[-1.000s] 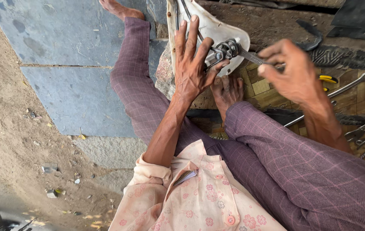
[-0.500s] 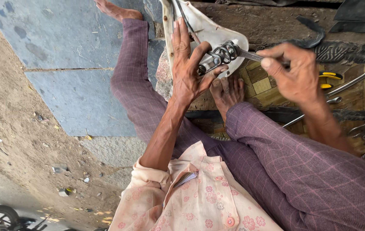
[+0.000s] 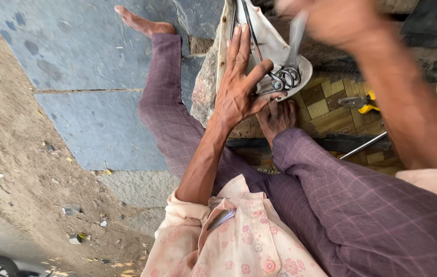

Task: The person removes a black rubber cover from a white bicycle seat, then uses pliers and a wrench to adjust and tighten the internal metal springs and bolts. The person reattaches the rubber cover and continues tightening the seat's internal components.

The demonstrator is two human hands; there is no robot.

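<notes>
A white bicycle saddle (image 3: 272, 48) stands upside down on edge between my legs, its wire rails and coiled metal clamp (image 3: 284, 79) facing me. My left hand (image 3: 239, 87) lies along the saddle with the fingers stretched up and the thumb hooked under the clamp, holding it steady. At the top of the view my right hand (image 3: 331, 20) is blurred with motion. It grips a grey metal tool (image 3: 296, 36) that points down at the clamp. My bare right foot (image 3: 277, 115) rests just below the saddle.
Pliers with a yellow handle (image 3: 359, 102) lie on a patterned wooden board (image 3: 326, 110) to the right, with a metal rod (image 3: 364, 146) below them. A dark tyre (image 3: 433, 72) lies at the far right. Grey stone slabs (image 3: 90, 77) and littered dirt (image 3: 13, 154) spread to the left.
My right hand has swung up from the right of the clamp to above it, with the tool now pointing downward. My left hand has stayed on the saddle.
</notes>
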